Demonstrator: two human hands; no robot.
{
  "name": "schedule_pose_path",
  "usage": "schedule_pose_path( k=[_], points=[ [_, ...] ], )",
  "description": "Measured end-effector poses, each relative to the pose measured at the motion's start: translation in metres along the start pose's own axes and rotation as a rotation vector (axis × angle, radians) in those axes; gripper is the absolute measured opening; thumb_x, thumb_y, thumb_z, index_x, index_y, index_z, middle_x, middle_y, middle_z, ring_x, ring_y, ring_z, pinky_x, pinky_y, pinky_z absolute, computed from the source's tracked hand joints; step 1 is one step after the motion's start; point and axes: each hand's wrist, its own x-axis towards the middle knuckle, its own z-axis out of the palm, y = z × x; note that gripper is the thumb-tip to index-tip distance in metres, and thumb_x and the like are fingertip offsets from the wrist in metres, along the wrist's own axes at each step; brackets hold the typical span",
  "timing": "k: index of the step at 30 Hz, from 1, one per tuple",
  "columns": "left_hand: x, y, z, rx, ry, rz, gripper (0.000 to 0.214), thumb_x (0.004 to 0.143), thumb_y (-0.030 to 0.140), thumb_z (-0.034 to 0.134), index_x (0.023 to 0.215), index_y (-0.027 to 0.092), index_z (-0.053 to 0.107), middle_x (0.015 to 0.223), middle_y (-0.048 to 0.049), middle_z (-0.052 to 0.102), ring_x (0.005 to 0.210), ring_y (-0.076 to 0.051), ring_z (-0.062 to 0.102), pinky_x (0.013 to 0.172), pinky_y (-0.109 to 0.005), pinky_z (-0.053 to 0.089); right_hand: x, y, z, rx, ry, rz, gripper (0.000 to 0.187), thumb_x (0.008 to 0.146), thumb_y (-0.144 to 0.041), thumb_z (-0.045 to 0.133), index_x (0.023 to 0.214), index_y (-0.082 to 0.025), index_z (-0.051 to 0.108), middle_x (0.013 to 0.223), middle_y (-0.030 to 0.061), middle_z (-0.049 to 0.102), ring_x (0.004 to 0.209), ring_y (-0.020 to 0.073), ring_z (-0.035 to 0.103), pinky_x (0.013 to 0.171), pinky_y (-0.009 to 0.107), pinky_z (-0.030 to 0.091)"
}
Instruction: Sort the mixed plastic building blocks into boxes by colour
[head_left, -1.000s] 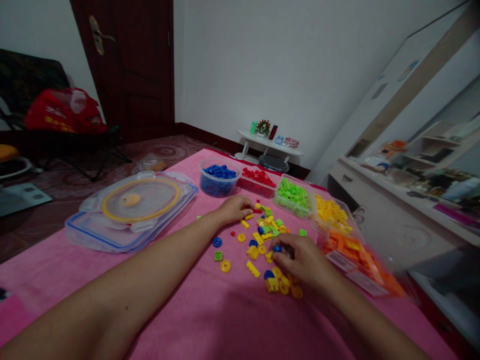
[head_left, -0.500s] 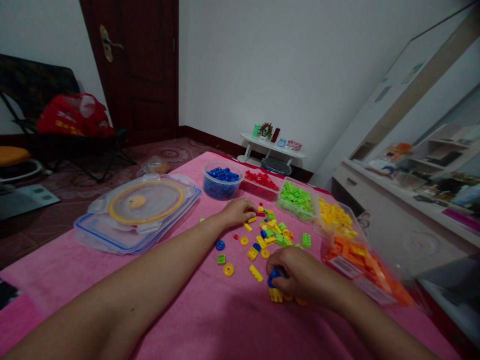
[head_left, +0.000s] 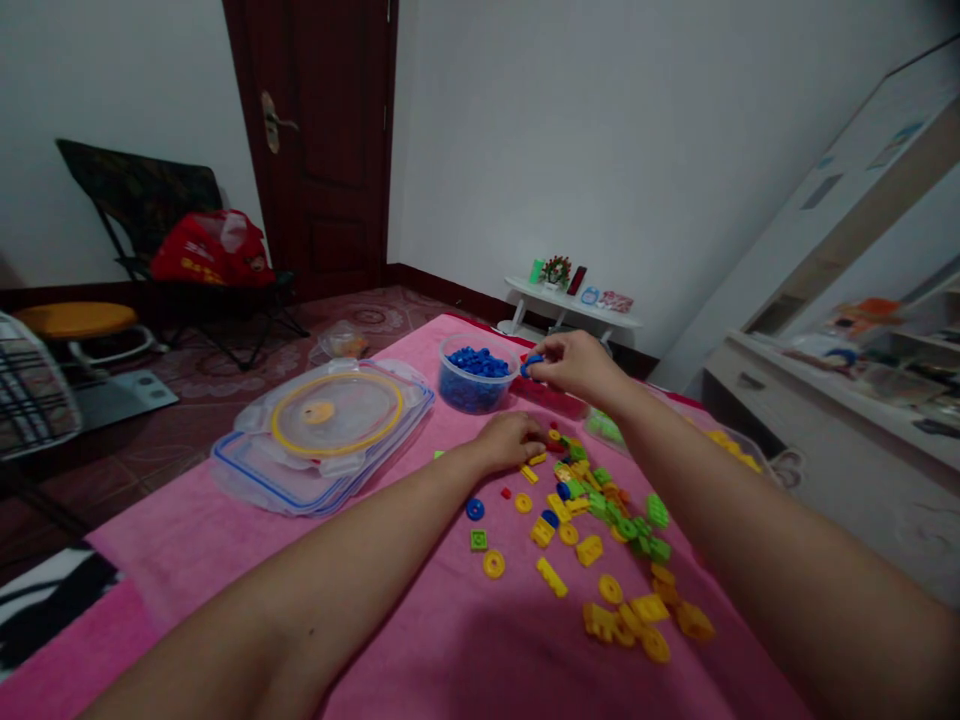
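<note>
My right hand [head_left: 574,365] reaches out over the table and pinches a small blue piece [head_left: 531,362] right beside the rim of the round tub of blue pieces [head_left: 475,374]. My left hand [head_left: 512,441] rests curled on the pink cloth [head_left: 420,640] at the far edge of a scatter of loose yellow, green and blue pieces [head_left: 592,530]; whether it holds any of them is hidden. A red tray [head_left: 555,400] lies partly under my right hand.
A stack of clear lids with blue and yellow rims [head_left: 322,430] lies at the left of the table. Trays of green and yellow pieces are mostly hidden behind my right forearm. A folding chair [head_left: 172,250], a stool [head_left: 75,320] and a small white table [head_left: 574,300] stand beyond.
My right hand has lifted a blue piece from the loose pile and carried it up and away to the blue tub. The view has shifted to the left. My left hand stayed put.
</note>
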Motion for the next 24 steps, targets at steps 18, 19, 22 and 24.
schedule_pose_path(
  k=[18, 19, 22, 24],
  points=[
    [0.002, -0.003, 0.005, -0.023, 0.031, -0.026, 0.019, 0.076, 0.024, 0.059, 0.091, 0.019, 0.070, 0.092, -0.0017, 0.069, 0.084, -0.015, 0.059, 0.076, -0.023, 0.043, -0.112, 0.065, 0.018, -0.139, -0.331, -0.002, 0.023, 0.068, -0.026, 0.065, 0.088, -0.015, 0.068, 0.076, 0.0022, 0.065, 0.066, 0.0129, 0.055, 0.058, 0.022, 0.039],
    [0.002, -0.004, 0.005, -0.028, 0.039, -0.032, 0.020, 0.076, 0.024, 0.059, 0.092, 0.019, 0.070, 0.093, -0.0016, 0.068, 0.084, -0.015, 0.059, 0.076, -0.023, 0.043, -0.118, 0.067, 0.018, -0.183, -0.332, -0.019, 0.024, 0.067, -0.025, 0.067, 0.089, -0.016, 0.069, 0.080, 0.0027, 0.065, 0.069, 0.0134, 0.055, 0.061, 0.022, 0.039],
    [0.002, -0.005, 0.007, -0.038, 0.039, -0.027, 0.020, 0.076, 0.024, 0.059, 0.093, 0.019, 0.069, 0.093, -0.0016, 0.068, 0.084, -0.014, 0.059, 0.076, -0.023, 0.043, -0.129, 0.068, 0.013, -0.321, -0.329, -0.001, 0.017, 0.067, -0.027, 0.067, 0.082, -0.017, 0.069, 0.082, 0.0031, 0.064, 0.071, 0.0137, 0.054, 0.061, 0.023, 0.037],
    [0.002, -0.006, 0.007, -0.039, 0.043, -0.032, 0.020, 0.076, 0.024, 0.060, 0.092, 0.018, 0.069, 0.093, -0.0018, 0.068, 0.084, -0.014, 0.059, 0.076, -0.023, 0.043, -0.131, 0.064, 0.008, -0.377, -0.359, 0.021, 0.011, 0.068, -0.026, 0.065, 0.074, -0.017, 0.067, 0.079, 0.0025, 0.063, 0.067, 0.0129, 0.053, 0.058, 0.022, 0.035]
  ],
)
